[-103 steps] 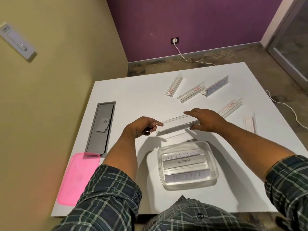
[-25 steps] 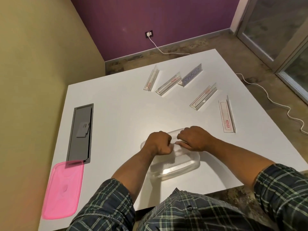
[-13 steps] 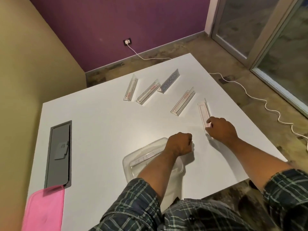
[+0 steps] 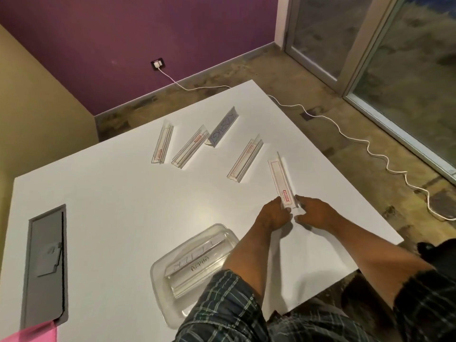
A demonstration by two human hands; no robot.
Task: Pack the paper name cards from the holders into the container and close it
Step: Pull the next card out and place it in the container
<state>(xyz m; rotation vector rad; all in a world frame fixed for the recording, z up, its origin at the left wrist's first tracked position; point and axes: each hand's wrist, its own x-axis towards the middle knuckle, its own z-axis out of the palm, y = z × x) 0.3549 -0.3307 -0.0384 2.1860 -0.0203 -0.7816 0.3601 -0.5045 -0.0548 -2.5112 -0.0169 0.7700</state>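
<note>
head view: both hands met at the near end of a clear holder (image 4: 281, 181) lying on the white bench (image 4: 111, 193), toward its right side. the left hand (image 4: 272, 215) had its fingers curled against the holder's left edge, pinching it; the right hand (image 4: 314, 213) gripped the end from the other side, thumb and fingers closing on it. whether a paper card was already sliding out could not be told, as the fingers hid that end.

four more holders lay farther back: one empty-looking (image 4: 163, 144), one beside it (image 4: 191, 149), one standing with a written card (image 4: 222, 130) inside, and one (image 4: 245, 156) just left of the gripped holder. the clear container (image 4: 187, 270) sat near the bench's front edge, open, with cards in it, one reading "alpha"; the left forearm crossed over its right part. a corner of the pink lid (image 4: 29, 333) showed at the bottom left, well apart from the container.

the cards were likely thin, light paper, easy to crease or tear, so a pinch at the exposed short end and a straight pull along the slot seemed best. the holder looked like stiff, smooth plastic, probably slippery on the glossy bench, so it wanted steadying by its end while the card came out.

the bench top was plain white with a grey cable hatch (image 4: 45, 267) set in at left. beyond stood a purple wall, a yellow wall, a socket with a white cable (image 4: 345, 134) trailing over the rough floor, and glass doors at right.
</note>
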